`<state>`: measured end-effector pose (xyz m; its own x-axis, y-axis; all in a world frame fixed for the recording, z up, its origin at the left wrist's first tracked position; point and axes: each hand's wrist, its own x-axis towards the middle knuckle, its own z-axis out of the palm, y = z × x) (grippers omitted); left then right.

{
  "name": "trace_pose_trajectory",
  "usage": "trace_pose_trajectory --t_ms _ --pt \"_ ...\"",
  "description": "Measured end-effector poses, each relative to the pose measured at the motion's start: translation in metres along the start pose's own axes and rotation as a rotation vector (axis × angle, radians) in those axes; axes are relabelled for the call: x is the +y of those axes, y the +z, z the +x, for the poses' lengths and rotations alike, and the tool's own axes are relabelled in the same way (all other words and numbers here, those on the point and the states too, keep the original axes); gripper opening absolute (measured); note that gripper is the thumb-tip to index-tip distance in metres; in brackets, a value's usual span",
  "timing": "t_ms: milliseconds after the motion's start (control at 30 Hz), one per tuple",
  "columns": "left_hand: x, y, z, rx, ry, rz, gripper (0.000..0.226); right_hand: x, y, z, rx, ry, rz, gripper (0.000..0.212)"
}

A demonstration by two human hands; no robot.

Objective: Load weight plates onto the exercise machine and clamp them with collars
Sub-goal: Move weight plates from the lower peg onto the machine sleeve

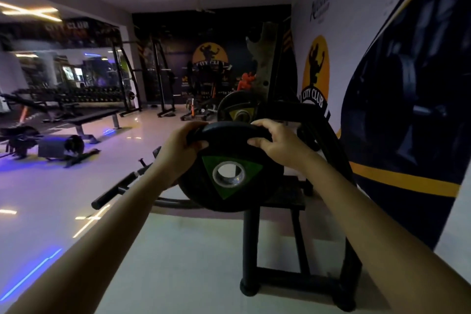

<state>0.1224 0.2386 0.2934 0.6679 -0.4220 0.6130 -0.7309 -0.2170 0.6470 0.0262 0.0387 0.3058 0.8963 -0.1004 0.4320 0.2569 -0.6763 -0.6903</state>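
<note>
A black weight plate (230, 191) with a green triangle and a metal-ringed centre hole is held upright in front of me. My left hand (182, 145) grips its upper left rim. My right hand (276, 141) grips the upper right rim, fingers curled over the top edge. Behind it, a second black plate (235, 108) with a yellow-green triangle sits on the black exercise machine (293, 211). No collar is visible.
The machine's black frame and feet (248, 290) stand on the pale floor just ahead. A black handle bar (117, 190) juts out to the left. A flat bench (94, 117) and dumbbell rack (76, 94) stand far left. A printed wall (382, 84) runs along the right.
</note>
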Motion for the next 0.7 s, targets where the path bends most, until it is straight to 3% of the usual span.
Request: trace_pose_trajectory --t_ms 233,533,600,700 --pt "-0.034 -0.004 0.070 -0.040 0.028 -0.002 0.040 0.007 0.009 0.056 0.105 0.011 -0.014 0.031" --pt "-0.089 0.057 0.169 -0.016 0.129 0.105 0.042 0.093 0.009 0.147 0.316 -0.011 -0.016 0.034" --pt "-0.105 0.075 0.187 0.018 0.189 0.181 0.041 0.117 0.015 0.170 0.420 -0.062 -0.099 0.036" --pt "-0.131 0.101 0.208 0.068 0.294 0.294 0.042 0.150 0.025 0.203 0.611 -0.186 -0.415 0.041"
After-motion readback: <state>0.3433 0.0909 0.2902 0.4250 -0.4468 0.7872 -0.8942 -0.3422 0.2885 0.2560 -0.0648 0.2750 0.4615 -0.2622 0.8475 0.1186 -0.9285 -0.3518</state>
